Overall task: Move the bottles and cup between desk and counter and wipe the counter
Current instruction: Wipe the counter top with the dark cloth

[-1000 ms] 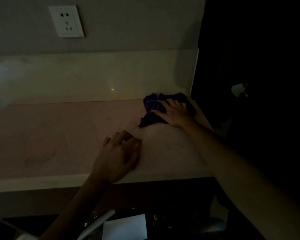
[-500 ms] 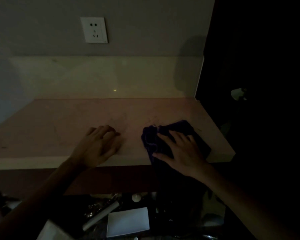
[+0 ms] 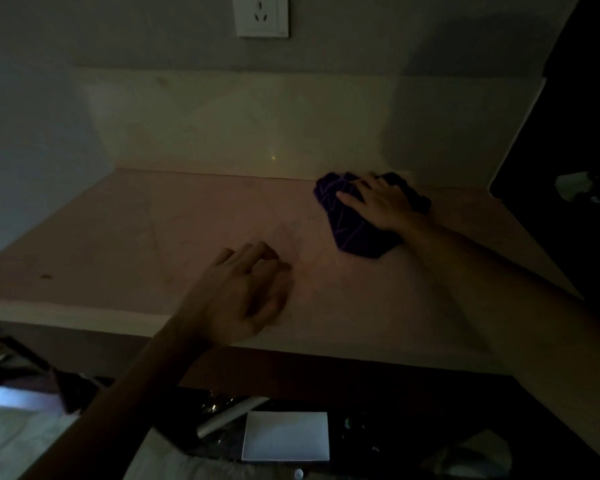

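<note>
A dark purple cloth (image 3: 357,220), crumpled and creased with lighter purple lines, lies on the pale pinkish bench (image 3: 125,244) near its back right corner. The right hand (image 3: 378,202) lies flat on it, grip spread, fingers straight and pointing left. The left hand (image 3: 236,299) rests near the bench's front edge, fingers loosely curled, holding nothing.

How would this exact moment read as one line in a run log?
step: wiping counter | right hand: presses dark purple cloth flat near backsplash | left hand: rests on counter, fingers loosely curled, empty | bottles, cup: not in view
</note>
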{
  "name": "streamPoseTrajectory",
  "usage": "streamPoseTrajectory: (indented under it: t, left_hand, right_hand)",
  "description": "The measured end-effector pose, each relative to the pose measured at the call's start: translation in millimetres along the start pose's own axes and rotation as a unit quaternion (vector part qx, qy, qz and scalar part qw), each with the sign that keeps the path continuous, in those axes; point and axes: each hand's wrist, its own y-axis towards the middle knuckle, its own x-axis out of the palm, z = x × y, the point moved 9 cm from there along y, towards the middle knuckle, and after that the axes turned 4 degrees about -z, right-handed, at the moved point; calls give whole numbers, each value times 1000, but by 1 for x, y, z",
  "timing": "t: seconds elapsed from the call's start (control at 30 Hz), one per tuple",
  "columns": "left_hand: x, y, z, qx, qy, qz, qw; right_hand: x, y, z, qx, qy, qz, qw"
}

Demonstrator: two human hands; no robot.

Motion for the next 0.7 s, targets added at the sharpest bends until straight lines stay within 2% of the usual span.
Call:
streamPoseTrajectory:
  t: [0.23,0.4,0.53,0.7]
  left_hand:
    - [4,-8,-12,-22,2,-12,1000]
    - [4,-7,-10,-42,-3,-21,999]
    - [0,-7,-4,-54,1,-16,998]
    - [-3,-12,-7,-79,25,1,997]
  right_hand:
    - [19,-50,-38,55,80,-57,994]
    - [22,-147,-74,27,34,-5,999]
    - [22,-207,-82,18,6,-6,1000]
    - [12,-180,-77,39,4,-6,999]
